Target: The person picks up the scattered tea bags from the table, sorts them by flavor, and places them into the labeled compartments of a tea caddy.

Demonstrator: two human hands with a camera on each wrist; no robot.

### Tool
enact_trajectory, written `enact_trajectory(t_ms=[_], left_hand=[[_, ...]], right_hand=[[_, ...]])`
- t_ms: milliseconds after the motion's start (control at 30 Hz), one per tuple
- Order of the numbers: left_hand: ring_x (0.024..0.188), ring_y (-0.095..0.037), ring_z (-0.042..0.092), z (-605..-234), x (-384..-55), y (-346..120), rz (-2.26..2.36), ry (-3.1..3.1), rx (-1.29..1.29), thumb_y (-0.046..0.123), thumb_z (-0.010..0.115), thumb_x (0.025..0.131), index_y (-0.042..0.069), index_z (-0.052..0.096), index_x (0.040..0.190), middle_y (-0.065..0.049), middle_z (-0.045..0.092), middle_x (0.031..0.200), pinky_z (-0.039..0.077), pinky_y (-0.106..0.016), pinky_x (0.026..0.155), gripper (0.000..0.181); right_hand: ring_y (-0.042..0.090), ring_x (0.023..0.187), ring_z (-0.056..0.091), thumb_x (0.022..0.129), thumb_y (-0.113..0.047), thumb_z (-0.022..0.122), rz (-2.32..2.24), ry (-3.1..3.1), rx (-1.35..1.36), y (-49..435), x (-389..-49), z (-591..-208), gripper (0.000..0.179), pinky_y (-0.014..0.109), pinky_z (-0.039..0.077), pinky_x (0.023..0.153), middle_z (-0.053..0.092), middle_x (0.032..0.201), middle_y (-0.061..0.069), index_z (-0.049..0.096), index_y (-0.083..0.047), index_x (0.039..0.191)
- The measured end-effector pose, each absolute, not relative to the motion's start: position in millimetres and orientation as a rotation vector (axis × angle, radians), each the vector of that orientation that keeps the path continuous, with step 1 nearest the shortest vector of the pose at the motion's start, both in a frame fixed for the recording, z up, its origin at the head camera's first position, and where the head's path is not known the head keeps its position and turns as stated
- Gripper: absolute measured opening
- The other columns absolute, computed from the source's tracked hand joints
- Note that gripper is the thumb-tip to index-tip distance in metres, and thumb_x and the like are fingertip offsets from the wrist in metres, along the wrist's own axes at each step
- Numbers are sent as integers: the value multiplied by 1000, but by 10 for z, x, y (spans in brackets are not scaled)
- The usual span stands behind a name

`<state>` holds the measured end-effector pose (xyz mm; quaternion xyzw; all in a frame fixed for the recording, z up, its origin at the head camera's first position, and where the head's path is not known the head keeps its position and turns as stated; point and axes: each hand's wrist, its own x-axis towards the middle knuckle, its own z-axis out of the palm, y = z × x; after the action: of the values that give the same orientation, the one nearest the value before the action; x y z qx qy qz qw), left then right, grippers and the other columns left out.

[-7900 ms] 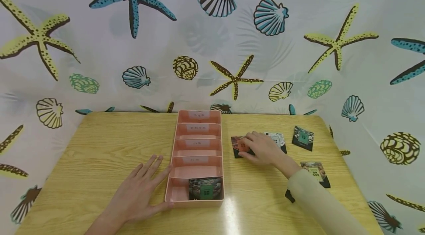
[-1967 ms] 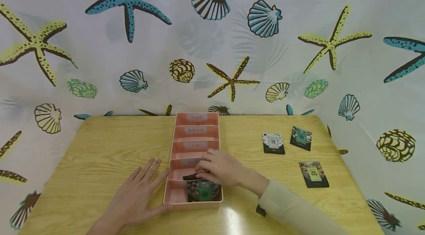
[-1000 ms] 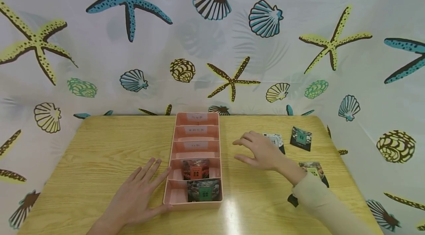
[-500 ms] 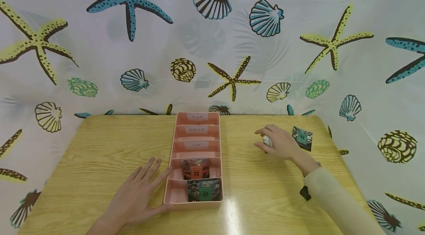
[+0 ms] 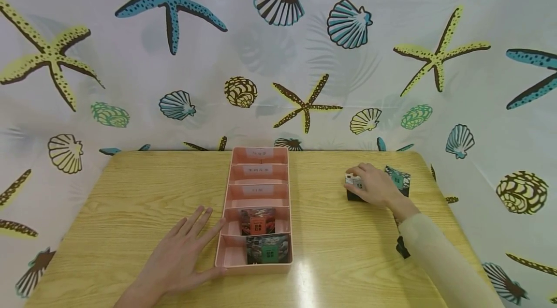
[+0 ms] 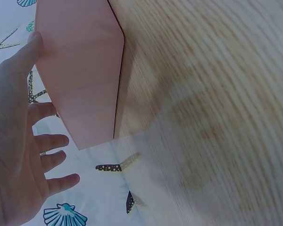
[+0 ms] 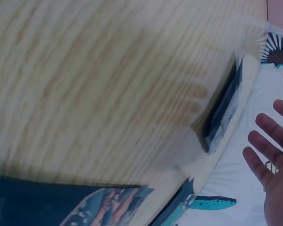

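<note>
Two packets inside: a green-labelled packet [image 5: 267, 249] sat in the nearest section of the pink box [image 5: 256, 270], a red-labelled packet [image 5: 258, 222] in the next.
Left hand [image 5: 176, 252]: spread wide, touching the box's left side; light pressure seemed enough to brace it.
Right hand [image 5: 376, 184]: well right of the box, fingers loosely apart over the white packet [image 5: 354, 181]; contact could not be told.
White packet: on the table [image 5: 322, 230], right of the box's far half; being thin, it likely called for an edge pinch.
Far green packet [image 5: 402, 180]: farther right of the box, best left undisturbed.
</note>
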<state>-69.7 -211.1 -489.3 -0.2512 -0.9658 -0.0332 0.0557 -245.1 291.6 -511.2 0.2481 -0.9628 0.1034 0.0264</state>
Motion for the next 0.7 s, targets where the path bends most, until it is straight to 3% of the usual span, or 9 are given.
enact_trajectory(t_ms=[367, 700], left_hand=[[155, -41, 41, -4872, -690, -2109, -104, -2950, -750, 84, 60, 86, 21, 49, 159, -19, 44, 166, 46, -60, 118, 97], [155, -41, 41, -4879, -691, -2110, -109, -2957, -755, 83, 61, 86, 21, 49, 160, -20, 43, 167, 46, -60, 118, 96]], right_hand=[[36, 122, 64, 105, -53, 58, 356, -3087, 642, 3052, -2544, -5225, 58, 58, 59, 95, 65, 135, 16, 62, -10, 144], [44, 133, 58, 104, -55, 60, 333, -3143, 613, 3118, -2560, -5274, 66, 64, 52, 107, 58, 146, 23, 58, -7, 149]])
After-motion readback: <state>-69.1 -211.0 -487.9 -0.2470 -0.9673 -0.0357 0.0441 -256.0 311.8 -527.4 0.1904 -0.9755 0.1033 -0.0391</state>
